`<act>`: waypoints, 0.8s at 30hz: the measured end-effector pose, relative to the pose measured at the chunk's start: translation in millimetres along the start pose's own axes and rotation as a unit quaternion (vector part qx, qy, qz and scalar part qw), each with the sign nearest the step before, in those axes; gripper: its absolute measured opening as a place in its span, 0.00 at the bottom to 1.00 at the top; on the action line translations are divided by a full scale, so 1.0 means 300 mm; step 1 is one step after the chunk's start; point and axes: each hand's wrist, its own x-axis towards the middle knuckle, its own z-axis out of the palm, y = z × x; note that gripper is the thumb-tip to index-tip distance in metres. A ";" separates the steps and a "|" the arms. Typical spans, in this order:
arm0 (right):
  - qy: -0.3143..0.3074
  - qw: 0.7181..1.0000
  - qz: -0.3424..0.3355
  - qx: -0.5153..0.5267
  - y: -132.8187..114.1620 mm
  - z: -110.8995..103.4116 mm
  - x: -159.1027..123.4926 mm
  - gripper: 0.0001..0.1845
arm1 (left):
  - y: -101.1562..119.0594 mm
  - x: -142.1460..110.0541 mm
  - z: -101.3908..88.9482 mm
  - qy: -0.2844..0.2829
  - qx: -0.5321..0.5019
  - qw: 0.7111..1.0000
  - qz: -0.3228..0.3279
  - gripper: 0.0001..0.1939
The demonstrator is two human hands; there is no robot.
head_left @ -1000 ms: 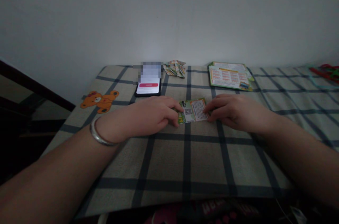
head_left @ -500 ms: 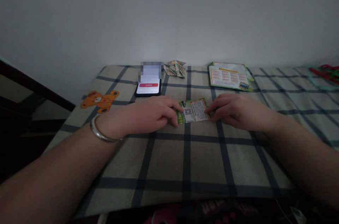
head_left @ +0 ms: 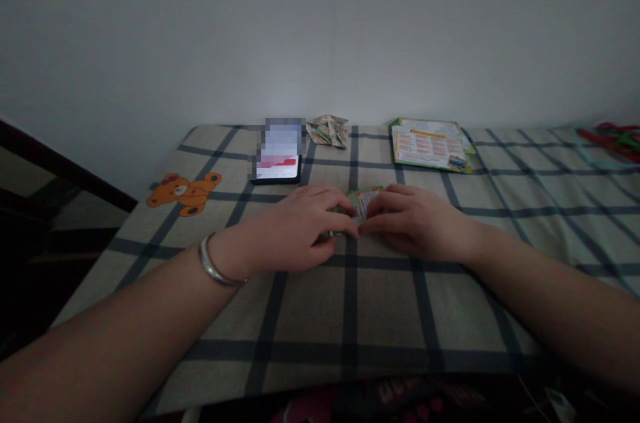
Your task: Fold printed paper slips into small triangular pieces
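Note:
A small printed paper (head_left: 365,198), green and white, lies on the checked tablecloth between my two hands. My left hand (head_left: 313,223), with a silver bangle at its wrist, has bent fingers over the paper's left part. From the other side, my right hand (head_left: 415,219) has its fingers closed on the right part. The fingertips of both hands nearly meet at the front edge. Most of the paper, including much of its printing, is hidden under the fingers.
A lit phone (head_left: 278,153) lies near the wall, beside a folded paper piece (head_left: 328,131). Further right is a stack of printed sheets (head_left: 430,148). An orange bear cutout (head_left: 185,193) lies at the left. Red and green items (head_left: 613,141) sit at the far right.
Both hands have come closer together, sliding inward over the paper. Less of it shows now, and its square code is mostly covered.

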 end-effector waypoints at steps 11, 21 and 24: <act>0.005 0.999 -0.029 -0.014 0.001 -0.005 -0.003 0.14 | -0.015 0.006 0.010 0.019 0.070 0.995 0.061 0.12; -0.003 1.000 -0.017 0.009 -0.005 -0.019 0.001 0.12 | -0.007 0.004 0.001 0.016 0.038 0.998 0.039 0.14; -0.022 1.000 -0.001 0.017 -0.010 -0.035 -0.001 0.10 | -0.009 0.002 -0.012 0.013 0.003 0.999 0.036 0.15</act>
